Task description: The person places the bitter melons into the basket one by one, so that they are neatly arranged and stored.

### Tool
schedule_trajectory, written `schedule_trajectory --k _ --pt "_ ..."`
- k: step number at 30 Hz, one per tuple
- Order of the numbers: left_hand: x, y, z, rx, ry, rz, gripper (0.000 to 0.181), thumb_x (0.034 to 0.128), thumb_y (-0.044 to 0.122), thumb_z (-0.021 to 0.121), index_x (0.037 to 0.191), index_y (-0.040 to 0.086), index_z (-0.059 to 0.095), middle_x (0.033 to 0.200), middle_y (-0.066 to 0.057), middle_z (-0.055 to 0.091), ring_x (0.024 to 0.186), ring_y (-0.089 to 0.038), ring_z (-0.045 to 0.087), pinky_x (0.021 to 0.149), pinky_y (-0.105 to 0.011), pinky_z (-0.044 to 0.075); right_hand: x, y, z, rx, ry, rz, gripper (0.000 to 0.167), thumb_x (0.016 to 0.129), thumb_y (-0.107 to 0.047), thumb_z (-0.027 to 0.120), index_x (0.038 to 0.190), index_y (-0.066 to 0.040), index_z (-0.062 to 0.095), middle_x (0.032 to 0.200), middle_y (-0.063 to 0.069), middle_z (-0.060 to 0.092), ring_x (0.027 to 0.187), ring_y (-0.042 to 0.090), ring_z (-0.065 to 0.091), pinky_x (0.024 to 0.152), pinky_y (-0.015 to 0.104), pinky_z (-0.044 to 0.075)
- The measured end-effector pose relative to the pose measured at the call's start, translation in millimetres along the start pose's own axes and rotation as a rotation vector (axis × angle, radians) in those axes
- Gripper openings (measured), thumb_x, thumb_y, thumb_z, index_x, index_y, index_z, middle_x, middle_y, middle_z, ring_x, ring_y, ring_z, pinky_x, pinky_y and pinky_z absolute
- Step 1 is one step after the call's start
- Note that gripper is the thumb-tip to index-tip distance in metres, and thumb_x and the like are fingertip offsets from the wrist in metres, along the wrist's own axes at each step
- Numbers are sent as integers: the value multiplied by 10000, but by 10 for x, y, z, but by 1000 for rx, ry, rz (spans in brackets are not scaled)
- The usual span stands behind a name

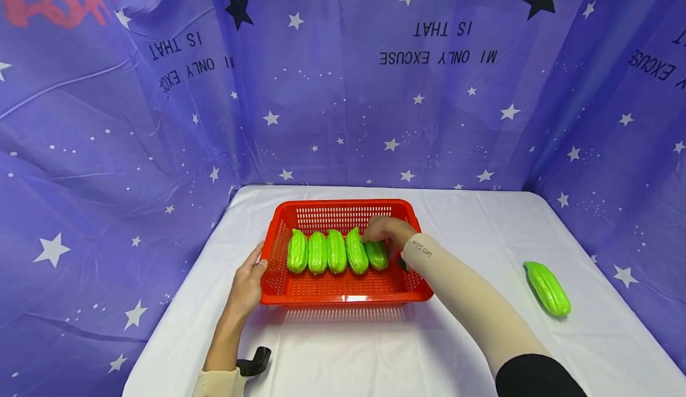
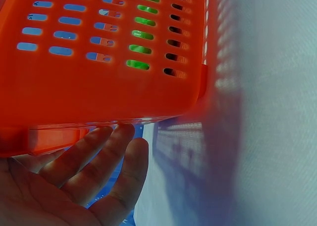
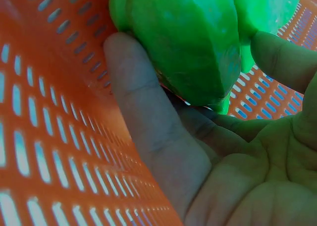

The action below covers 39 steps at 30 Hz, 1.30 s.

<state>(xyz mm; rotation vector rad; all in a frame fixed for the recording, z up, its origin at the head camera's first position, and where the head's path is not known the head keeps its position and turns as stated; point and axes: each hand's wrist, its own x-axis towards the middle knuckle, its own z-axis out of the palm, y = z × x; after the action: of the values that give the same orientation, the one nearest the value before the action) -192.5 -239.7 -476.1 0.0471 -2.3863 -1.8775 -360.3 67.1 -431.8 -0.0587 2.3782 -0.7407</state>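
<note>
A red plastic basket (image 1: 343, 299) stands on the white table, with several green ridged gourds (image 1: 317, 253) in a row inside it. My left hand (image 1: 248, 284) holds the basket's left rim, thumb on top; in the left wrist view its fingers (image 2: 130, 169) lie under the rim. My right hand (image 1: 390, 230) reaches into the basket and grips the rightmost green gourd (image 1: 377, 256), covering its far end. In the right wrist view, fingers and thumb are around the end of this gourd (image 3: 183, 42), close to the slotted basket wall.
Another green gourd (image 1: 548, 288) lies by itself on the white tablecloth (image 1: 477, 230) at the right. Purple star-printed curtains (image 1: 343, 117) enclose the table at the back and both sides. A black wrist mount (image 1: 256, 362) is on the left forearm.
</note>
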Motion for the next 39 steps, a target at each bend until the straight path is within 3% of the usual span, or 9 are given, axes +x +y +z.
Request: schedule_trajectory --k 6,11,14,19,24,30,35,39 --pt "9 -3 20 -2 -1 -6 536 1095 156 348 1621 124 255 1529 -261 434 1310 -354 491 993 -228 422 -62 53 -28 36 13 -6 318 980 -259 640 1142 8 580 1062 174 614 927 423 686 793 579 573" --pt "6 5 33 -4 -6 7 536 1096 149 346 1621 110 249 1546 -249 419 1322 -358 484 1037 -309 424 -85 74 -59 -14 58 -10 376 965 -273 646 1210 -4 550 1086 160 603 934 406 678 811 543 577" --pt "7 -6 37 -5 -5 12 537 1095 147 347 1621 105 249 1553 -244 411 1328 -368 481 1054 -357 422 -98 73 -84 -43 81 -16 359 948 -280 657 1167 -14 558 1088 142 598 940 397 676 820 532 576" --pt "-3 -5 31 -10 3 13 534 1094 151 345 1618 103 255 1529 -270 431 1297 -378 503 997 -281 445 -167 54 -127 -53 107 -43 291 941 -254 665 1063 -11 561 1091 147 592 953 427 683 807 548 576" --pt "-3 0 21 -11 0 1 535 1095 156 343 1620 109 253 1529 -263 434 1292 -368 506 960 -223 445 -300 17 -171 -100 134 -60 313 948 -269 666 1087 -13 552 1122 159 584 946 436 685 785 524 586" --pt "-5 6 7 -18 3 -5 537 1095 158 346 1622 116 250 1532 -258 434 1299 -366 503 979 -238 444 -470 -30 -249 -165 154 -76 313 948 -302 659 1058 -30 550 984 136 572 930 411 685 768 487 593" --pt "-9 12 2 -10 6 -7 535 1095 149 338 1621 114 248 1504 -284 456 1266 -377 526 1013 -339 459 -578 -24 -310 -196 164 -101 288 941 -323 658 919 -69 524 797 72 511 744 309 644 671 421 595" --pt "-5 11 5 -12 4 -5 534 1097 139 332 1622 110 241 1500 -286 459 1267 -375 519 1013 -350 468 -629 -3 -350 -197 171 -112 326 943 -314 657 766 -109 475 621 11 413 529 202 490 600 399 578"
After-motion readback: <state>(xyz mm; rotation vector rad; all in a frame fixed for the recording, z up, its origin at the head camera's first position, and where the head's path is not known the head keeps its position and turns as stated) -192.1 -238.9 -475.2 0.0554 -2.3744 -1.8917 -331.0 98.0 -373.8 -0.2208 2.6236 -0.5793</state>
